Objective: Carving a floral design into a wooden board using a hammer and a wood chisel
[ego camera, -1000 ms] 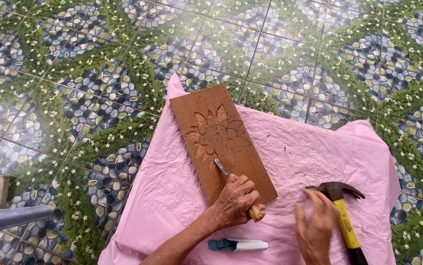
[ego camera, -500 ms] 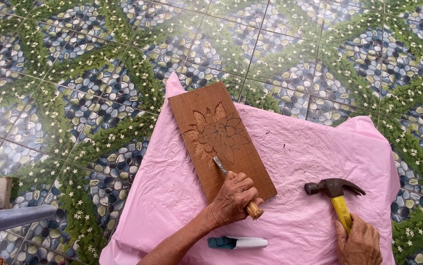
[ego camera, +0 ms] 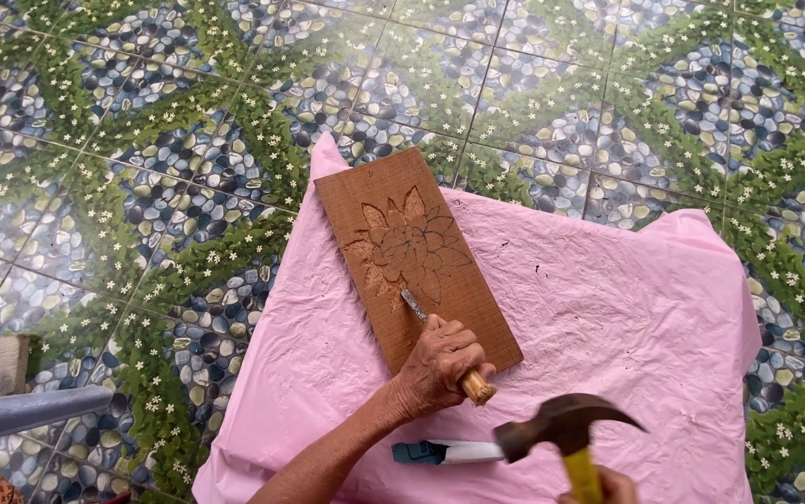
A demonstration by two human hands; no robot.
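Chisel (ego camera: 418, 308) clenched in left hand (ego camera: 440, 364), butt toward claw hammer (ego camera: 566, 425) gripped by right hand (ego camera: 608, 487), tip on carved board (ego camera: 416, 257)

Bright, even daylight with soft shadows; only the hammer (ego camera: 566, 427) head shows motion blur.

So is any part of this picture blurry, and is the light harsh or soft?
In the head view, the hammer head is smeared by motion blur near the bottom edge; the right hand is mostly cut off. The left hand, chisel and carved board are sharp. Light is soft and even, with faint shadows only and no glare on the pink sheet.
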